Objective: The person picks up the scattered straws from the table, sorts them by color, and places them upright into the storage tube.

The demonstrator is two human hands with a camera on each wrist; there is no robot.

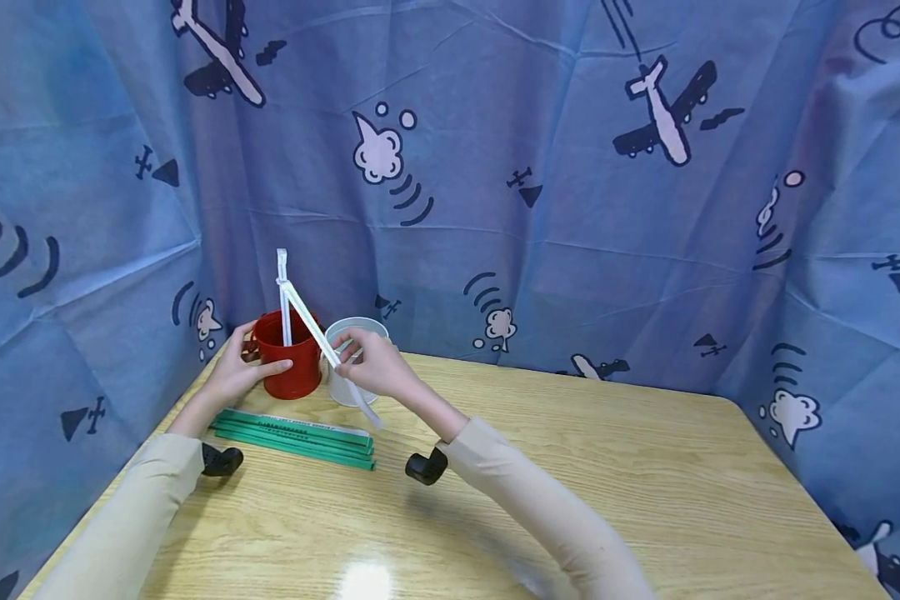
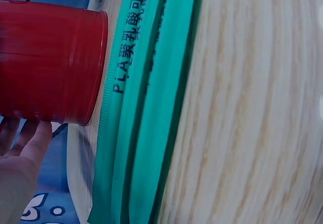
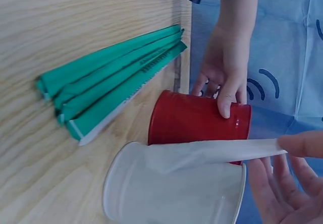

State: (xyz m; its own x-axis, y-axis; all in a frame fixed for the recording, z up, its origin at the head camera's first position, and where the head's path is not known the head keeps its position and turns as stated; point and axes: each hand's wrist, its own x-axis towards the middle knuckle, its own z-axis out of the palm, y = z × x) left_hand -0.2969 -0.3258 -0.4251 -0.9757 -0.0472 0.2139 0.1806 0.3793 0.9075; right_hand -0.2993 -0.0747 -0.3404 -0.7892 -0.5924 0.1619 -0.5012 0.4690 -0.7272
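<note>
My left hand (image 1: 234,371) grips a red metal bucket (image 1: 297,382) from its left side, thumb across the front, other fingers behind. A white paper-wrapped straw (image 1: 283,321) stands up out of this bucket. Between thumb and fingers, my right hand (image 1: 373,364) pinches a second white wrapped straw (image 1: 309,321). It slants down to the right, its upper end overlapping the standing one in the head view. In the right wrist view this wrapped straw (image 3: 227,151) passes in front of a white bucket (image 3: 171,188), partly covering the red one.
Several green-wrapped straws (image 1: 300,437) with printed lettering lie side by side on the wooden table (image 1: 570,475), just in front of the buckets. A blue curtain (image 1: 450,208) with airplane drawings hangs behind the table and along its sides. Each wrist wears a black camera mount (image 1: 426,467).
</note>
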